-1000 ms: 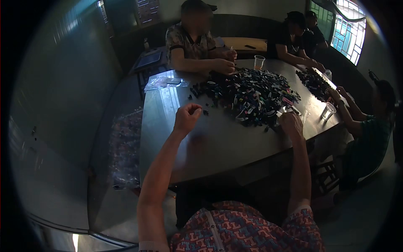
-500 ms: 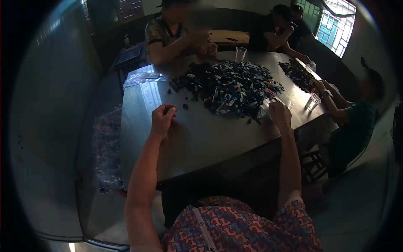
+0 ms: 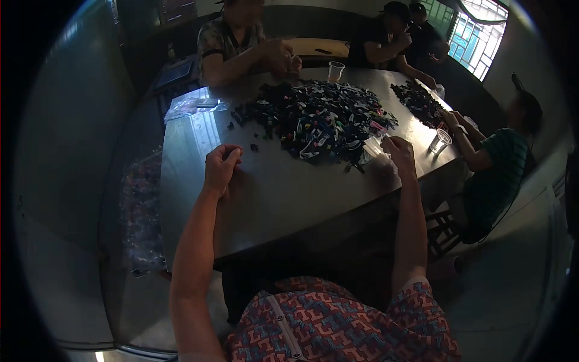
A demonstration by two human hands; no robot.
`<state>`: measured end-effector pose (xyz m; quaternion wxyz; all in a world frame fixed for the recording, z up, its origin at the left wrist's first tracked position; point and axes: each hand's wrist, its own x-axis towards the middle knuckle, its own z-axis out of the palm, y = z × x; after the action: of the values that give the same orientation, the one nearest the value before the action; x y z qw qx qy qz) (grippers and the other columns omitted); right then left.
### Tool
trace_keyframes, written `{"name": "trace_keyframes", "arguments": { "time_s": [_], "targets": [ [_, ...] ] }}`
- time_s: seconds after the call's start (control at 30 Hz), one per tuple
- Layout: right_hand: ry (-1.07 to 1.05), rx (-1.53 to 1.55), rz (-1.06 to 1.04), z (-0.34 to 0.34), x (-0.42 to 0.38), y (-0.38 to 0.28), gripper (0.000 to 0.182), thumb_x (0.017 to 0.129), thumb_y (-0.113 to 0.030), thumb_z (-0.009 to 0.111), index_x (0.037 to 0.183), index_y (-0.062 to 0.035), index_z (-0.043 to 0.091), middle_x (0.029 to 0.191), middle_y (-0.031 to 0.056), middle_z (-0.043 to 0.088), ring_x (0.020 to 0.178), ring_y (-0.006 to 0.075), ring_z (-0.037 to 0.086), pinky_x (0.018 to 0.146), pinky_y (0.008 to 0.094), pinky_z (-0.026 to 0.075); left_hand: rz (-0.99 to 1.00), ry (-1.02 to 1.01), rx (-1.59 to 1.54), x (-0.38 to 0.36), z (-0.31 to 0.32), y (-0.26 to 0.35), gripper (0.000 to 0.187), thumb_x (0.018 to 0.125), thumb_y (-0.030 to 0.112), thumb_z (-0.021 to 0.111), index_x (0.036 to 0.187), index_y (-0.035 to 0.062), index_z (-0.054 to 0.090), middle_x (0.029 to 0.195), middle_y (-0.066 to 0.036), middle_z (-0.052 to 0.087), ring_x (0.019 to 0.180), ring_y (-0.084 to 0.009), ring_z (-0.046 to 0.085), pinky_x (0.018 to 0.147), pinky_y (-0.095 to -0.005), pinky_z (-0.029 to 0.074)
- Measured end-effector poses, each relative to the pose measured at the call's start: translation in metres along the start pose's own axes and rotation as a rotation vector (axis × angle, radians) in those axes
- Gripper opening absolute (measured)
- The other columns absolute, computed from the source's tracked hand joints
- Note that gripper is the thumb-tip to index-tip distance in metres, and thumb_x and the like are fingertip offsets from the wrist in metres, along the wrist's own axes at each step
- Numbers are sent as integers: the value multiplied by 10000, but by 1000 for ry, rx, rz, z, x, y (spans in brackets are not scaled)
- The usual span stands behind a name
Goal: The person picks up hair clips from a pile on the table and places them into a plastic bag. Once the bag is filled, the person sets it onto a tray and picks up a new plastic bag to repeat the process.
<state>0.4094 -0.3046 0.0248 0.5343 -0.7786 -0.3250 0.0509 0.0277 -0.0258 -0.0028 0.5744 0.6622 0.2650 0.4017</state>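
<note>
On the metal table [image 3: 271, 199] lies a large heap of small, mostly dark pieces [image 3: 325, 114]. My left hand [image 3: 222, 166] is at the left of the heap, thumb pressed to the curled fingers; anything between them is too small to make out. A few loose dark pieces [image 3: 254, 147] lie just right of it. My right hand [image 3: 401, 154] is at the heap's right edge, its fingers pinched on a clear plastic bag [image 3: 379, 158] that hangs beside the pieces.
A smaller dark heap [image 3: 419, 102] lies at the right, near a clear cup [image 3: 441, 141]. Another cup [image 3: 336, 72] stands behind the large heap. Plastic bags [image 3: 193, 107] lie at the back left. Several people sit around the far and right sides, one in a green top [image 3: 503, 163].
The view has shifted slightly, moving the table left and up in the frame. My right hand has turned, and the clear bag now shows more plainly at its fingers.
</note>
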Motion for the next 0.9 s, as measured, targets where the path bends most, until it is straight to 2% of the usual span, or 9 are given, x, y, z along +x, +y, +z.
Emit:
{"name": "trace_keyframes", "arguments": {
  "time_s": [0.23,0.43,0.57,0.63,0.67,0.7,0.77,0.83,0.9],
  "targets": [
    [113,185,-61,1,2,-3,267,922,-196,624,995,54,684,836,97,713,759,134,666,711,249,511,-16,15,-16,-2,2,3,135,911,127,614,992,36,672,880,-17,657,743,-90,592,681,-224,487],
    [195,238,-51,14,1,-29,292,923,-287,645,1011,-14,705,838,10,703,717,61,621,613,219,453,10,25,-60,-4,3,7,130,919,145,619,978,43,673,864,-16,655,717,-86,595,654,-236,500],
    [214,216,-363,67,-9,-75,217,917,-188,649,988,13,685,784,67,694,711,104,638,626,255,483,31,-10,-137,-4,1,10,169,936,204,618,977,50,673,850,-26,661,713,-92,612,643,-241,509],
    [179,231,-544,105,-25,-112,174,905,-153,655,988,-3,684,786,106,696,729,122,660,625,269,495,-91,-118,-246,-8,0,16,220,946,265,616,989,56,672,854,-42,674,729,-104,634,638,-245,514],
    [122,243,-568,123,-35,-131,168,906,-143,653,988,1,682,792,109,700,733,126,666,624,270,497,-94,-141,-215,-9,-1,18,384,968,401,550,1006,38,669,879,-76,689,763,-146,661,666,-281,529],
    [63,255,-591,138,-48,-149,162,906,-132,651,988,5,680,798,113,704,736,130,672,622,271,499,-97,-126,-202,-10,-2,23,384,968,401,550,1006,38,669,879,-76,689,763,-146,661,666,-281,529],
    [-48,217,-550,162,-77,-170,139,887,-113,659,978,-13,690,834,95,703,758,170,677,653,302,517,-273,-310,-341,-12,-5,34,572,982,527,435,1046,6,662,957,-123,697,859,-235,679,783,-361,547],
    [16,47,-915,192,-89,-170,115,847,-108,675,946,-52,694,866,64,696,799,216,662,693,343,520,-326,-353,-452,-15,0,40,642,977,568,388,1107,-10,638,1025,-142,682,936,-263,666,856,-389,526],
    [-57,-34,-993,207,-102,-165,114,830,-116,679,936,-74,690,879,55,692,827,230,651,724,356,514,-402,-471,-588,-14,-7,37,746,969,619,315,1266,-20,557,1205,-170,621,1121,-305,609,1012,-442,458]
  ]
}}
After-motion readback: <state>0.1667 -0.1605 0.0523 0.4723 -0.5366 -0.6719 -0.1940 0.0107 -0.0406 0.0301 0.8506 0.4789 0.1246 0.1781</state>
